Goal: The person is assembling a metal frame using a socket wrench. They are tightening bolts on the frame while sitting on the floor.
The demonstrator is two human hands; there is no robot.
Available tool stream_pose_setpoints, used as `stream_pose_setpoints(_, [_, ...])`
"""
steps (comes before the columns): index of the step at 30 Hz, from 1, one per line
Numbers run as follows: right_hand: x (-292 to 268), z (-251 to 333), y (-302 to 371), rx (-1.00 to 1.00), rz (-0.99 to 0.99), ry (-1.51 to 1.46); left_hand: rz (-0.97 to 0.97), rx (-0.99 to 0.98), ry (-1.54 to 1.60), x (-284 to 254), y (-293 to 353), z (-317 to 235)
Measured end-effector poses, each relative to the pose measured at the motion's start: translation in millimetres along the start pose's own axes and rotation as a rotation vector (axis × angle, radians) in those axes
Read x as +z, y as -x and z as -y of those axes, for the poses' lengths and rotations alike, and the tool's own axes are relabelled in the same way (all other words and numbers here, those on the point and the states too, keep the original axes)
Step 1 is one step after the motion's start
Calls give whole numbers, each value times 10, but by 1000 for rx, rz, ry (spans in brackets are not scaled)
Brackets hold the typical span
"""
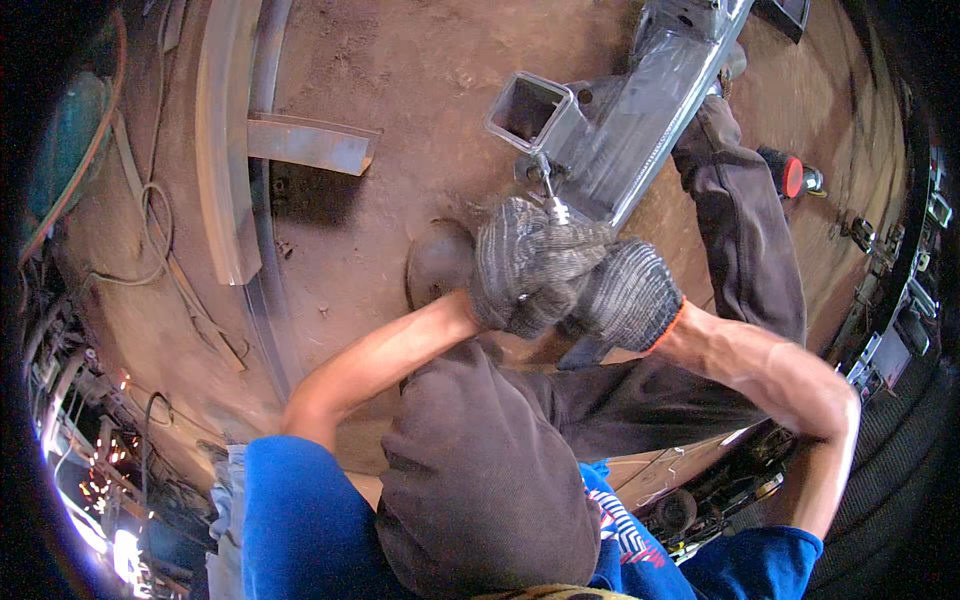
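Observation:
Both my hands wear grey knitted gloves and are closed together around what looks like a die grinder [558, 211]. Its bright metal nose and thin shank poke out beyond the fingers; the rest of its body is mostly covered. My left hand [518, 265] wraps it near the nose, and my right hand [628, 292] presses in close beside it. The shank reaches to the lower edge of a short square steel tube [530, 112], open toward me. That tube joins the side of a long grey steel beam [655, 125], which slants away to the upper right.
Rusty steel channels [225, 140] and a short cross piece [312, 145] lie to the left. A black tool with a red end [790, 176] rests beyond my leg. Cables [150, 230] trail on the brown floor [400, 80]. Sparks [100, 480] fly at the lower left.

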State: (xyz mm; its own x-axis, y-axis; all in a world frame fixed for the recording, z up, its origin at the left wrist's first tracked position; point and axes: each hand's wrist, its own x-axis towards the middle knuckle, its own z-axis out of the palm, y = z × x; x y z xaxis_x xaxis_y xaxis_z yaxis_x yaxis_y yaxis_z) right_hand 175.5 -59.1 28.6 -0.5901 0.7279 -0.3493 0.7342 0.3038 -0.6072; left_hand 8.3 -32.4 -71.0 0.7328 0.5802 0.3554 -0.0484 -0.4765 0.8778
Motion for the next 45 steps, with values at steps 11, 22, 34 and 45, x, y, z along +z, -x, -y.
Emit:
stream_pose_setpoints(11, [76,65,-132,37,-246,-339,20,-110,-43,-367,-222,-240])
stream_pose_setpoints(22, [1151,491,-173,731,-858,-833,494,-274,-166,-677,-946,-607])
stream_pose_setpoints(34, [406,543,-121,569,-799,-1071,60,-296,215,-721,-630,-509])
stream_pose_setpoints(45, [-636,191,-197,-756,-71,1149,-210,-476,88,-972,220,-202])
